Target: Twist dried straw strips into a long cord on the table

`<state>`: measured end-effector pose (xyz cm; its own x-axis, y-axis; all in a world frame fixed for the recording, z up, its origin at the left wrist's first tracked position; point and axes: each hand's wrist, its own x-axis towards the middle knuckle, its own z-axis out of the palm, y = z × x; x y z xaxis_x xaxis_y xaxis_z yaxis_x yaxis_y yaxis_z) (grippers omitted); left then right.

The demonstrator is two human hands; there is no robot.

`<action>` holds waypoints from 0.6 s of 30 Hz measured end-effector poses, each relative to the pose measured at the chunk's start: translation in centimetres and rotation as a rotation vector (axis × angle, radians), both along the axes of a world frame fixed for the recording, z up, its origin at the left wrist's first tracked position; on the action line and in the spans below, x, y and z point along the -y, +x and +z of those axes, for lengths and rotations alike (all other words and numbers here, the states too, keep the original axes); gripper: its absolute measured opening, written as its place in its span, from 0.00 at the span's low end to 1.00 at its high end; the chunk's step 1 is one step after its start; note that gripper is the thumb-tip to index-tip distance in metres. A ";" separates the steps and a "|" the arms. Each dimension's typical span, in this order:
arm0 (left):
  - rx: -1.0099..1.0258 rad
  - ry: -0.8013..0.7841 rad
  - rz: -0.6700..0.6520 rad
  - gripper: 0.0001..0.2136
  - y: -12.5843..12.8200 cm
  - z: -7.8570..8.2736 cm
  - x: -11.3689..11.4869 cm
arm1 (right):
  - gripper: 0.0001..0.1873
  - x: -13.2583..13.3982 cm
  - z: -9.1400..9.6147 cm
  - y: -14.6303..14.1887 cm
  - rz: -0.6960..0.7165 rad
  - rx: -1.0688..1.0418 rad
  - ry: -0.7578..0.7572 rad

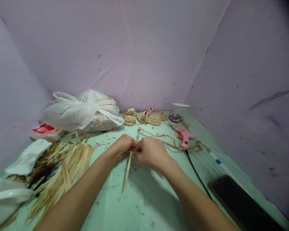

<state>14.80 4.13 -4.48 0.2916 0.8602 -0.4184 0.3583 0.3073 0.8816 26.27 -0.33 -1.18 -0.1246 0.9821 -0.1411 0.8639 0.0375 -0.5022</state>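
My left hand (125,145) and my right hand (151,152) meet at the middle of the table, fingers pinched close together. Between them they grip a thin braided cord (138,134) of straw-coloured fibre. Its far end rises past my fingers, and a long twisted length trails off to the right. Below my fingertips a pale dry strip (127,173) hangs toward me. The exact spot where the fingers grip is hidden. Left of my left arm lies a bundle of dry flat fibre strips (74,163).
At the back stand a knotted white plastic bag (84,110), small woven slippers (150,117) and a bowl of beads (175,119). A pink glue gun (184,135) with a black cable lies right, beside a dark phone (243,202). Walls enclose the green table (135,205).
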 end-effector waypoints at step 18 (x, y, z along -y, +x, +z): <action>-0.371 0.098 -0.166 0.03 -0.4 0.3 -0.5 | 0.04 -3.0 -5.4 1.3 -0.268 -0.649 -0.237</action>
<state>14.39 4.66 -4.23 0.2742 0.8552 -0.4398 0.6949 0.1400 0.7054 27.62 2.63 -6.58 -0.0149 0.9430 -0.3325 0.3548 -0.3059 -0.8835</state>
